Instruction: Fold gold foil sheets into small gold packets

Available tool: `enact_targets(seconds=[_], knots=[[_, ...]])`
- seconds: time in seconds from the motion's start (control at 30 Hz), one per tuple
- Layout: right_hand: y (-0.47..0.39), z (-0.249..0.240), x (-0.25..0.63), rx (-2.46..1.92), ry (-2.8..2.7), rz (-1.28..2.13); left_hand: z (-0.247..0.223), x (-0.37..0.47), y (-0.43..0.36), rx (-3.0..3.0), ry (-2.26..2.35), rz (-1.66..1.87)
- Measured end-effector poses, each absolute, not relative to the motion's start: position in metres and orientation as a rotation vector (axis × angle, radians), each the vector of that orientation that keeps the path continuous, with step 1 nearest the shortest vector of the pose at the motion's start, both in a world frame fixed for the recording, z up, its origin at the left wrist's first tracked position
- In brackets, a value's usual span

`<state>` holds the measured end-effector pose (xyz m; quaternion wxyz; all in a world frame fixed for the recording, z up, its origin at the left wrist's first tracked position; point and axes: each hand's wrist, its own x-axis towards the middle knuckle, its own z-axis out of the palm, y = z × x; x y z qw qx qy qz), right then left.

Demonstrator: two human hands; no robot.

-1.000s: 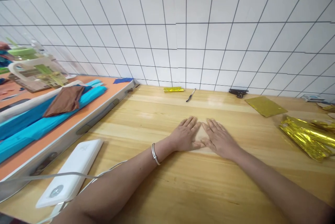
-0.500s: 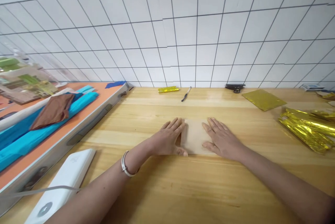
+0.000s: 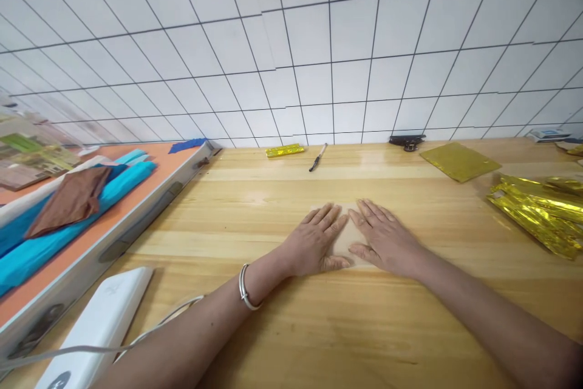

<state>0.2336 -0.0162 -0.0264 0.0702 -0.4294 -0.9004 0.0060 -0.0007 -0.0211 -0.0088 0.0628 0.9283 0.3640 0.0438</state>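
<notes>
A pale, thin sheet lies flat on the wooden table in front of me. My left hand rests palm down on its left part, fingers spread, with a silver bangle on the wrist. On the sheet's right part lies my right hand, also flat with the fingers apart. The fingertips of the two hands are close together near the sheet's far edge. Much of the sheet is hidden beneath both hands.
Gold foil pieces and a gold square lie at right. Near the wall are a pen, a yellow foil strip and a black clip-like object. Left are a white device, its cable, and coloured rolls.
My left hand has slid right across the sheet, closer to my right hand, and covers more of it. My right hand stays almost in place. The view has shifted slightly.
</notes>
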Motion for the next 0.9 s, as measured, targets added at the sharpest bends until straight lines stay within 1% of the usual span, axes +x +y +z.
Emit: enact_targets(seconds=[0.23, 0.37, 0.6, 0.8, 0.9], knots=[[0.012, -0.02, 0.29, -1.429, -2.697, 0.065, -0.005, -0.015, -0.022, 2.813, 1.107, 0.12], [0.019, -0.009, 0.308, -1.411, -2.735, 0.151, -0.002, -0.015, -0.021, 2.779, 1.08, 0.123], [0.001, 0.009, 0.282, -1.179, -2.763, 0.33, -0.001, -0.022, -0.015, 2.714, 1.087, 0.11], [-0.004, 0.007, 0.266, -0.886, -2.693, 0.319, 0.001, -0.025, -0.011, 2.654, 1.061, 0.131], [-0.006, 0.003, 0.26, -0.781, -2.687, 0.398, 0.006, -0.032, -0.006, 2.603, 0.969, 0.132]])
